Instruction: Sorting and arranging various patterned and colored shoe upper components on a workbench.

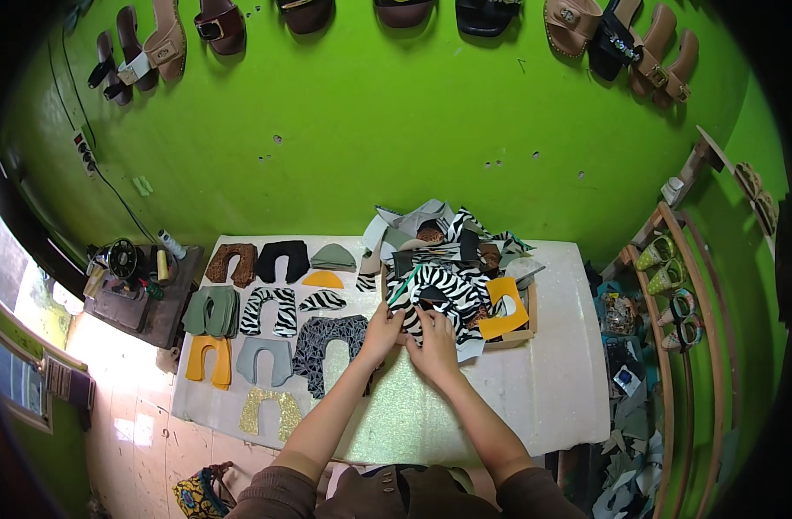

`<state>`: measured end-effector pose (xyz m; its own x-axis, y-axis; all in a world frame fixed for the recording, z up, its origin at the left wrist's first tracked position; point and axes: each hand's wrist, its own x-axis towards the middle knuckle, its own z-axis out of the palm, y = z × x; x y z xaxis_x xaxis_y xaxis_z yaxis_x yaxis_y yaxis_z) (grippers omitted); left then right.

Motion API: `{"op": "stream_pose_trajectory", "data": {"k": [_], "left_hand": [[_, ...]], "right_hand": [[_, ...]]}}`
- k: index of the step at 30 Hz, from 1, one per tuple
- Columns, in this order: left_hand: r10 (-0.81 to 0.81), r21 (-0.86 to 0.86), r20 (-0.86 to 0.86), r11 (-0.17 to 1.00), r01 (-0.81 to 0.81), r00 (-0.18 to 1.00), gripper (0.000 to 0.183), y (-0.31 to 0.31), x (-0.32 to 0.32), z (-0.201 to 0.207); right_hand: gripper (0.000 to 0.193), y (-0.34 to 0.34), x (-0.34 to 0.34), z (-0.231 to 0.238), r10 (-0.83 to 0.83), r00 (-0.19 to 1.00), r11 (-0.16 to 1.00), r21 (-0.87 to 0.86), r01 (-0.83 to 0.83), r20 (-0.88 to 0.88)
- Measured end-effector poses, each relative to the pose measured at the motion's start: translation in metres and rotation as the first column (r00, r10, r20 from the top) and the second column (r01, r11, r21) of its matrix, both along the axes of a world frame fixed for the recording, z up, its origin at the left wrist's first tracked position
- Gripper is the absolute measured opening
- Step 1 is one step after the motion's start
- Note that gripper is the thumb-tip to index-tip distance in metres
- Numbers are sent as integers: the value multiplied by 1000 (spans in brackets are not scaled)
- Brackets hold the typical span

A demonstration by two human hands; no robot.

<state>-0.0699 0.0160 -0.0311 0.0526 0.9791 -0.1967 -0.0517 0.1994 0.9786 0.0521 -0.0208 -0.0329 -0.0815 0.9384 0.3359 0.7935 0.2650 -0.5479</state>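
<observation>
Both my hands are at the near edge of a heaped cardboard box [510,339], holding a zebra-print material piece [439,281] with a curved shape. My left hand [385,333] has its fingers closed on the piece's near left edge. Just beside it, my right hand [433,344] grips the same piece with bent fingers. The fingertips are partly hidden in the print. A yellow cut piece [504,322] with a hole lies over the box's right side. Behind the zebra piece rises a pile of grey, black and patterned scraps [426,227].
Left of the box, the white table [569,381] bears sorted U-shaped pieces, among them a green stack [211,311], a yellow piece [208,361] and a glittery gold piece [269,413]. A sewing machine [123,259] stands far left. A wooden shoe rack [668,346] is at right.
</observation>
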Motion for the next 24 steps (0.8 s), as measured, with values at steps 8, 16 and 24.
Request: {"op": "stream_pose_trajectory", "data": {"k": [8,16,24], "left_hand": [[132,163,-341,983,-80,931,45,10,1,-2],[162,255,-449,966,-47,879,57,12,1,4],[268,412,-676,910,51,687,73,11,9,4]], "right_hand": [[29,4,10,10,148,982,986,99,-138,-113],[27,21,29,25,81,996,956,285,-67,-37],[56,52,42,19,-205,954,975,129,180,218]]}}
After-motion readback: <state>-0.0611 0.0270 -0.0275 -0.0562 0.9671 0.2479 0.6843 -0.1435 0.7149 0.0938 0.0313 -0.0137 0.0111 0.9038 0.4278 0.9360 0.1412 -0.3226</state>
